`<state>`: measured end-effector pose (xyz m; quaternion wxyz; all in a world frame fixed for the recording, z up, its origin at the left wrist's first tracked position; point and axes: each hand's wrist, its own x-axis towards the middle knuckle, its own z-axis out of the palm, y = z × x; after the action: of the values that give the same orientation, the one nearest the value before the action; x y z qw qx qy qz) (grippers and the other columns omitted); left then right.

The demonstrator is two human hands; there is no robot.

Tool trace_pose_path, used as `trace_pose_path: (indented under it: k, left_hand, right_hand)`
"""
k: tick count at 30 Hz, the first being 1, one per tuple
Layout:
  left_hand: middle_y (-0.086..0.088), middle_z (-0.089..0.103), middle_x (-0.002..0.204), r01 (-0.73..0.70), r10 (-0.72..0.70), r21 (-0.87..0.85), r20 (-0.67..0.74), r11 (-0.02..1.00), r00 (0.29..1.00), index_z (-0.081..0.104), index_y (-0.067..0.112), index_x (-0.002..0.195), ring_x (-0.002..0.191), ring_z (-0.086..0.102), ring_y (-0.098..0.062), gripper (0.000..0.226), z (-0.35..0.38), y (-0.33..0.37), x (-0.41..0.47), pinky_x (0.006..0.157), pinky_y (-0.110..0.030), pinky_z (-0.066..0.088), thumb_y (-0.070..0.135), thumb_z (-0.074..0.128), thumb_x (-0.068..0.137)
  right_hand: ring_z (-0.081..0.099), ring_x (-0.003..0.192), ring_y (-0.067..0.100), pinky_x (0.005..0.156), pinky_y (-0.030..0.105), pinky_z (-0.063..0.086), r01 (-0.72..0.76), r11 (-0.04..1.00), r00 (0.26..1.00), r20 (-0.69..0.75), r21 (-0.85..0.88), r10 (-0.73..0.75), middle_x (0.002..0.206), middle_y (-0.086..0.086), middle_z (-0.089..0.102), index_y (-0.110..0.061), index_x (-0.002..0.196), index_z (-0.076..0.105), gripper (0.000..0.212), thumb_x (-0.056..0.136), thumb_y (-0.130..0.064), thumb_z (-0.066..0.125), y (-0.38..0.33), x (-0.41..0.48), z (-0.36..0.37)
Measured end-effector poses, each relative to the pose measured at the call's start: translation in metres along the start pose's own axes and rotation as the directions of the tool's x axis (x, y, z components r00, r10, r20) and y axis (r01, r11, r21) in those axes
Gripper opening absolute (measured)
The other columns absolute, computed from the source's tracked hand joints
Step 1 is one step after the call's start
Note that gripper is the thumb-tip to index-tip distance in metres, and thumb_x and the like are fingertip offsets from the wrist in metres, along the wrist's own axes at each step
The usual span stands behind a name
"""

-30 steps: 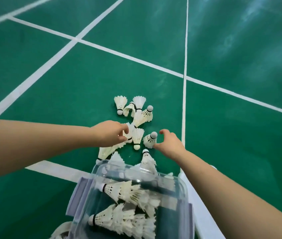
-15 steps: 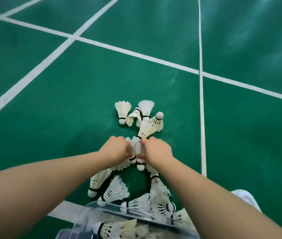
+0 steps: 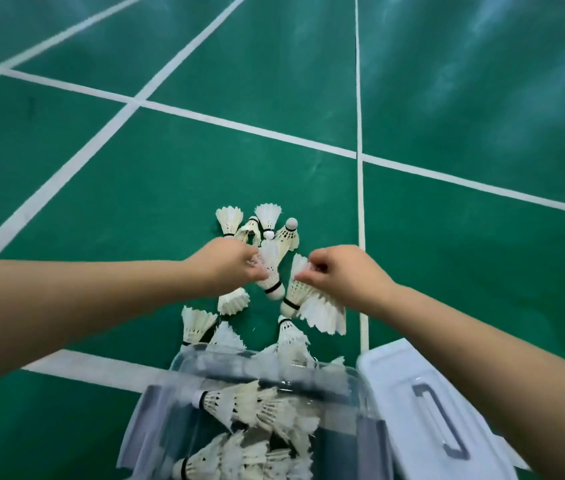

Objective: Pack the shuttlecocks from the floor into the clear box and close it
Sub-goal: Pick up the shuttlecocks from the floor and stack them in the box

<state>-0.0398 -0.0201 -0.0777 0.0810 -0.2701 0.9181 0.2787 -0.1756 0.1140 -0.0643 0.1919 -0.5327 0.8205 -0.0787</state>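
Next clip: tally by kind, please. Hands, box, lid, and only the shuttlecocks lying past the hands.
Hands: 2 (left hand, right hand)
Box: 1
Lid: 1
Shuttlecocks past the hands: 4
Total: 8

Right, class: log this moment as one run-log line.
left hand: grips shuttlecock | right hand: pinches second shuttlecock | clear box: open, part-filled | lid: beside box
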Motion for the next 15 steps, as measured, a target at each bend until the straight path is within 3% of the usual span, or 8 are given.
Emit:
trace_pose_path:
  k: [2, 4, 8, 12, 15]
  left_hand:
    - [-0.004, 0.065, 0.077, -0.001, 0.002, -0.087, 0.005, 0.996, 1.0, 0.062, 0.011, 0.076, 0.071, 0.056, -0.02, 0.028, -0.004, 0.016, -0.023, 0.059, -0.029, 0.039, 0.036, 0.057, 0.087]
    - [-0.009, 0.069, 0.084, 0.022, -0.02, -0.183, 0.01, 0.983, 1.0, 0.066, 0.008, 0.084, 0.075, 0.06, -0.023, 0.028, -0.002, 0.032, -0.046, 0.063, -0.03, 0.043, 0.036, 0.059, 0.086]
    - [0.002, 0.061, 0.068, 0.107, -0.094, -0.331, 0.055, 0.938, 0.994, 0.059, 0.02, 0.068, 0.063, 0.052, -0.014, 0.022, 0.016, 0.058, -0.092, 0.057, -0.025, 0.038, 0.03, 0.061, 0.087]
    - [-0.005, 0.068, 0.082, 0.245, -0.206, -0.417, 0.136, 0.875, 0.969, 0.063, 0.019, 0.075, 0.078, 0.06, -0.021, 0.018, 0.06, 0.063, -0.123, 0.073, -0.029, 0.045, 0.03, 0.059, 0.088]
    - [-0.009, 0.072, 0.088, 0.347, -0.331, -0.546, 0.133, 0.763, 0.934, 0.063, 0.018, 0.071, 0.091, 0.066, -0.026, 0.018, 0.095, 0.054, -0.132, 0.089, -0.038, 0.051, 0.025, 0.061, 0.087]
  right_hand:
    - [0.047, 0.06, 0.019, 0.056, 0.032, 0.038, 0.024, 1.0, 1.0, -0.01, -0.008, -0.024, 0.061, 0.0, 0.053, -0.013, 0.066, 0.053, 0.039, 0.087, -0.045, 0.057, -0.005, -0.025, -0.014]
    - [0.046, 0.062, 0.021, 0.058, 0.033, 0.037, 0.051, 0.998, 0.999, 0.009, -0.042, -0.051, 0.062, 0.001, 0.052, -0.011, 0.069, 0.054, 0.038, 0.088, -0.044, 0.057, -0.011, -0.049, -0.024]
    - [0.046, 0.063, 0.022, 0.06, 0.033, 0.039, 0.088, 0.994, 0.995, 0.042, -0.063, -0.085, 0.064, 0.004, 0.054, -0.011, 0.07, 0.056, 0.036, 0.088, -0.042, 0.057, -0.021, -0.097, -0.035]
    - [0.046, 0.064, 0.022, 0.061, 0.032, 0.039, 0.089, 0.996, 0.989, 0.122, -0.03, -0.085, 0.06, 0.0, 0.05, -0.012, 0.07, 0.054, 0.035, 0.088, -0.042, 0.057, -0.016, -0.141, -0.009]
    - [0.045, 0.066, 0.022, 0.058, 0.03, 0.035, 0.096, 0.995, 0.982, 0.162, -0.014, -0.092, 0.066, 0.004, 0.052, -0.009, 0.075, 0.058, 0.035, 0.089, -0.041, 0.056, -0.016, -0.149, 0.004]
